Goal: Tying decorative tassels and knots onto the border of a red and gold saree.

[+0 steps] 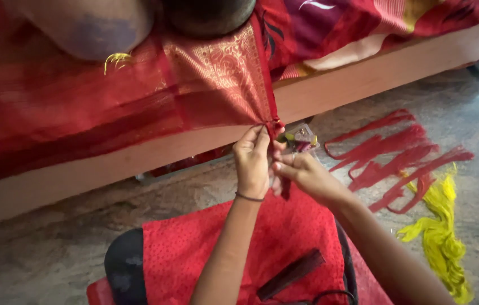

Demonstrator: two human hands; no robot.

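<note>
A red cloth with a gold-patterned border [217,73] hangs stretched from a wooden bed edge [341,90], drawn to a point at its corner [273,123]. My left hand [252,164] pinches that corner's red threads with its fingers closed. My right hand [307,175] is right beside it, fingers closed on the same red thread fringe below the corner. A thin dark band circles my left wrist. Behind the hands lies a small multicoloured object [300,138], partly hidden.
Bundles of red thread [397,158] and a yellow thread bundle [440,237] lie on the stone floor at the right. A red dotted cloth [194,248] covers my lap, with a dark comb-like tool [290,275] on it. A person's knee [92,28] rests above the cloth.
</note>
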